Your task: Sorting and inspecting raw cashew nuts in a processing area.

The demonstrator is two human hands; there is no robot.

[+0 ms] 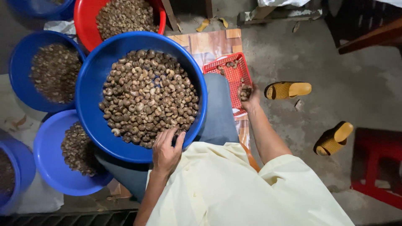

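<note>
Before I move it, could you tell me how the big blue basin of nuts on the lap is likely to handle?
The big blue basin is probably heavy, as the nuts cover most of its floor. It rests on the lap, steadied only by the left hand at its near rim, so it may tip. The loose nuts would likely slide and shift if it tilts.

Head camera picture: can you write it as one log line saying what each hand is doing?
left hand: in nuts, big blue basin | right hand: holds nuts over red basket | nearby: yellow sandals
</note>
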